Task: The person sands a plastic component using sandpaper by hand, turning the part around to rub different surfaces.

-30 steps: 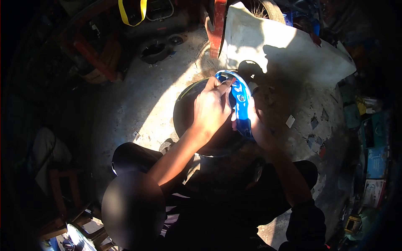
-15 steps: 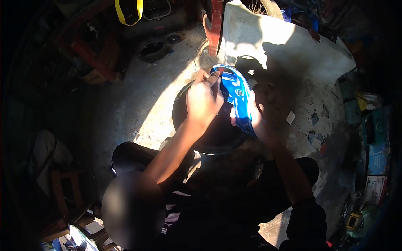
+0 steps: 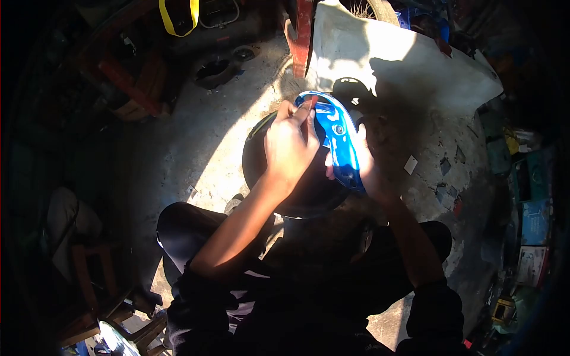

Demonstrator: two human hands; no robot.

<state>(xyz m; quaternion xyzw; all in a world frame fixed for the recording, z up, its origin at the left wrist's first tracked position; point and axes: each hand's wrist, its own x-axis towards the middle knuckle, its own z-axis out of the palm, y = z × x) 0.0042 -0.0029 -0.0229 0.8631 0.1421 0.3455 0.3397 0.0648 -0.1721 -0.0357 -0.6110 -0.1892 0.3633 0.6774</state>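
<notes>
My right hand grips the lower end of a glossy blue curved panel, with the thumb along its right edge and fingertips showing at its left. The panel has a round fitting near its middle and a hooked upper end. At that upper end, my left hand is closed in a pinch on a small reddish strip, which meets the panel's inner edge. What the strip is made of I cannot make out. Beneath both hands stands a dark round basin-like object, partly hidden by my left forearm.
A white sheet-like panel stands behind, beside a red post and a wheel. Small flat fragments lie on the floor to the right. Boxes line the right side; a wooden stool is at left.
My left hand and the blue panel have barely moved. My right hand is slightly higher along the panel's edge. A blurred round shape over my left arm at lower left is gone.
</notes>
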